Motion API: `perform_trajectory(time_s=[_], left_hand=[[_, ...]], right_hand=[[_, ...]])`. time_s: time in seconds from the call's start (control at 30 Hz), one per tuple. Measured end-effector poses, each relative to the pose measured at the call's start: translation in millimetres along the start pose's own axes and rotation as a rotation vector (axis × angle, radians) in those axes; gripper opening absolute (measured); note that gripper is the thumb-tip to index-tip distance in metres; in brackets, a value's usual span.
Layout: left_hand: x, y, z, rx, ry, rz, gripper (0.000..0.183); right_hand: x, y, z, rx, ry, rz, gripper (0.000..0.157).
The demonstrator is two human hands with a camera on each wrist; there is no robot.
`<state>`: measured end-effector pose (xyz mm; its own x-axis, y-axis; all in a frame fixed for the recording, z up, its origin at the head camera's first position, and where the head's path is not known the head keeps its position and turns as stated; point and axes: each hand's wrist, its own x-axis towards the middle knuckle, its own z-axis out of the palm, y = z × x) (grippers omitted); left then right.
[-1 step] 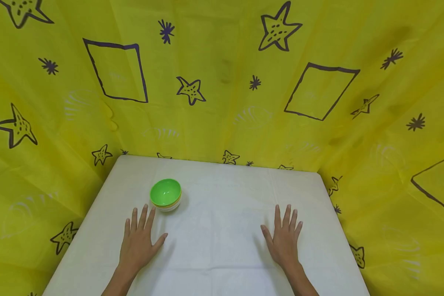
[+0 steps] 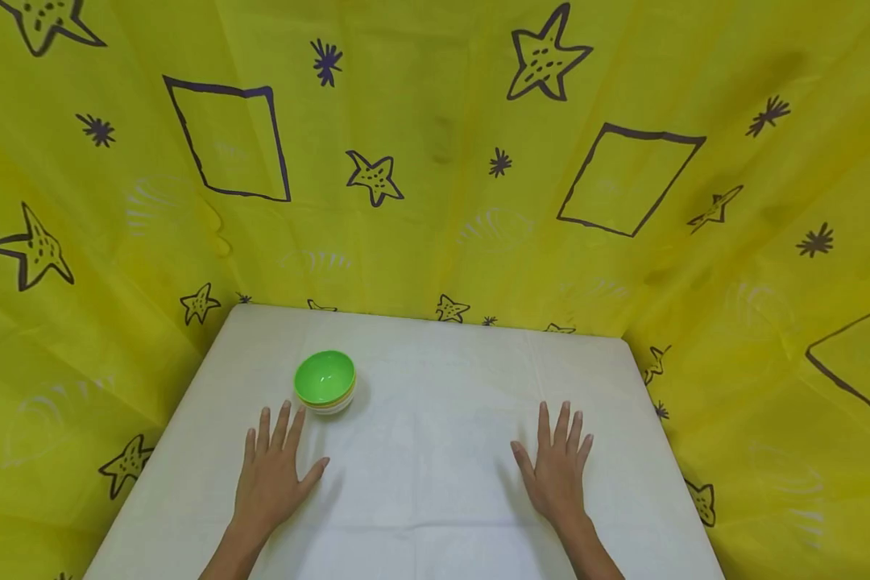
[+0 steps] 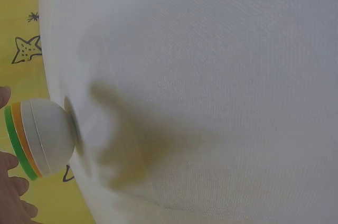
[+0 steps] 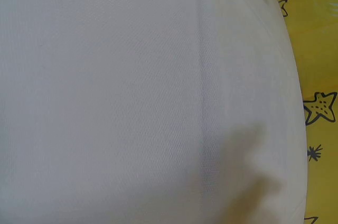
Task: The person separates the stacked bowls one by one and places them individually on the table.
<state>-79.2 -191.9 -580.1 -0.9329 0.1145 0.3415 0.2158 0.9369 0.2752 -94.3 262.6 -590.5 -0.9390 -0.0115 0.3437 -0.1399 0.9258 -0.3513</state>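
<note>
Head; green bowl (image 2: 325, 379) nested in stacked bowls (image 3: 50, 134); left hand (image 2: 270, 482), right hand (image 2: 559, 477) outspread

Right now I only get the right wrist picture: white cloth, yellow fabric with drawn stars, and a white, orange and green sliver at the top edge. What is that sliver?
Observer: The rim of a nested stack of glossy round bowls, with a bright green one on top.
Visitor: Is anything close to it?
Observer: Yes, the person's bare left hand, fingers spread; I can't tell whether it touches.
Visitor: And what is out of sight on my side?
Observer: The person's bare right hand, palm down with fingers spread, holding nothing.
</note>
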Motion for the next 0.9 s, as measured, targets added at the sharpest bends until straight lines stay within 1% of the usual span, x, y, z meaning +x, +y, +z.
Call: perform_trajectory(time_s=[0.13,0.37,0.53,0.63,0.83,0.9], left_hand=[[0.4,-0.1,1.0,-0.009,0.012,0.006,0.09],[1.3,0.1,3.5,-0.028,0.017,-0.008,0.092],[-1.7,0.1,7.2,-0.062,0.005,-0.058,0.101],[-3.2,-0.3,11.0,-0.107,-0.006,-0.102,0.104],[-0.7,-6.2,24.2,-0.194,-0.017,-0.154,0.101],[-0.1,-7.0,26.6,-0.216,-0.027,-0.171,0.1]], right_hand=[[1.4,-0.5,1.5,0.003,-0.012,0.0,0.085],[5.8,-8.5,10.7,0.068,-0.025,0.007,0.092],[7.5,-19.6,22.5,0.137,-0.086,0.007,0.102],[9.6,-27.8,30.1,0.166,-0.116,-0.001,0.107],[24.4,-45.5,43.8,0.196,-0.119,-0.049,0.11],[29.6,-52.4,47.6,0.199,-0.141,-0.061,0.11]])
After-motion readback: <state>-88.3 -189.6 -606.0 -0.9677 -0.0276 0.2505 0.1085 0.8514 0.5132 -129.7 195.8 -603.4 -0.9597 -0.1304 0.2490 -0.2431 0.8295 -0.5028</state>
